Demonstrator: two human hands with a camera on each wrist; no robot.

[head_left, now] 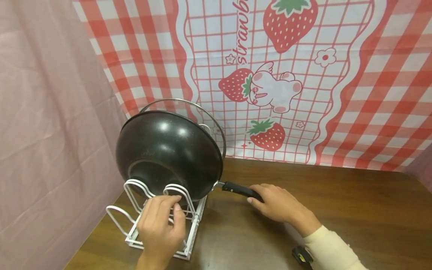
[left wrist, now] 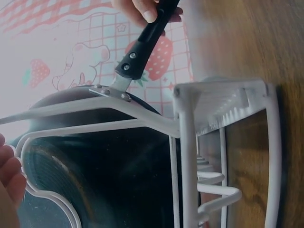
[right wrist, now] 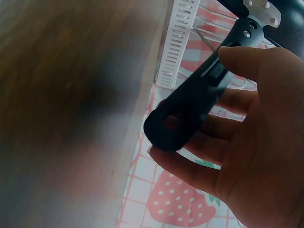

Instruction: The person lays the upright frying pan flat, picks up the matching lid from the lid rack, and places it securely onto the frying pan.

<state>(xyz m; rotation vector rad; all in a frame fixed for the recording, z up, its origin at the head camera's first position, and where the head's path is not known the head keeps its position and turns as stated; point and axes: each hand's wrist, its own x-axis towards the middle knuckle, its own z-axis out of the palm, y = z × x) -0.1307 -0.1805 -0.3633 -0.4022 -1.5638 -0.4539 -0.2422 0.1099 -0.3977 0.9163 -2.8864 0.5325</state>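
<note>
A black wok [head_left: 168,150] stands on its side in a white wire rack [head_left: 192,232], its dark underside facing the head camera. My right hand [head_left: 278,204] holds the black handle [head_left: 239,189], which points right; in the right wrist view the thumb and fingers curl round the handle [right wrist: 190,99]. My left hand [head_left: 162,225] is over the front of the rack with bent fingers near a wire loop; whether it touches the wire cannot be told. The left wrist view shows its fingertips [left wrist: 10,173] at the left edge, beside the rack's wires [left wrist: 187,166].
Behind the wok rises a glass lid's metal rim [head_left: 224,142]. A small black object with a yellow mark [head_left: 301,255] lies by my right sleeve on the wooden table [head_left: 354,198]. A pink cloth [head_left: 50,112] hangs at left, a strawberry-print cloth [head_left: 337,93] at the back.
</note>
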